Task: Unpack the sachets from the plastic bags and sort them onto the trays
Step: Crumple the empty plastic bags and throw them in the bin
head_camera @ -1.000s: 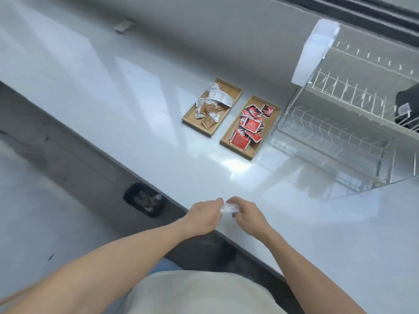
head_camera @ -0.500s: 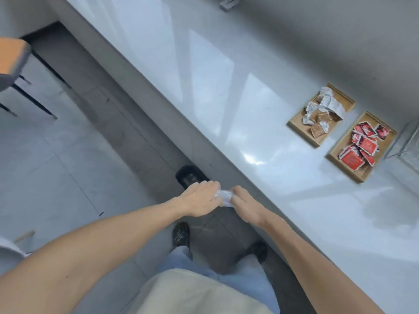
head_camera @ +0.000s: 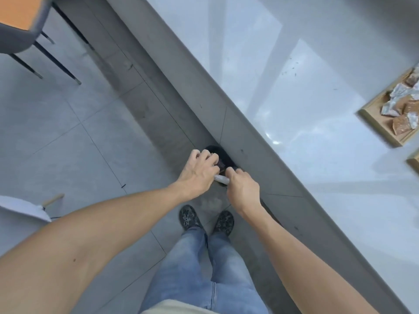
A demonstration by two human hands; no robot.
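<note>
Grey floor tiles (head_camera: 56,123) fill the left of the view; a pale glossy worktop (head_camera: 317,155) runs diagonally along the right, with a chair (head_camera: 20,26) at the top left corner.

Location: the plastic bag (head_camera: 221,179) is held in the air between both hands, off the worktop's front edge and above a dark bin (head_camera: 223,158) on the floor.

Grip: the left hand (head_camera: 199,171) has its fingers curled over one end of the bag; the right hand (head_camera: 242,186) is clamped on the other end. Both grips are closed on the bag. The exact finger placement underneath is hidden.

Appearance: only a short twisted length of the bag shows, whitish and translucent, bunched into a narrow roll. Whether any sachet remains inside cannot be told.

Handling, as judged: thin film, very light, limp and likely slippery; it will crumple and offers no stiffness. It should be pinched firmly at the bunched ends rather than held flat.

A wooden tray (head_camera: 371,123) at the right edge of the worktop holds brown and silver sachets (head_camera: 399,105); the corner of a second tray (head_camera: 413,162) shows just below it. Both lie well apart from the hands.
</note>
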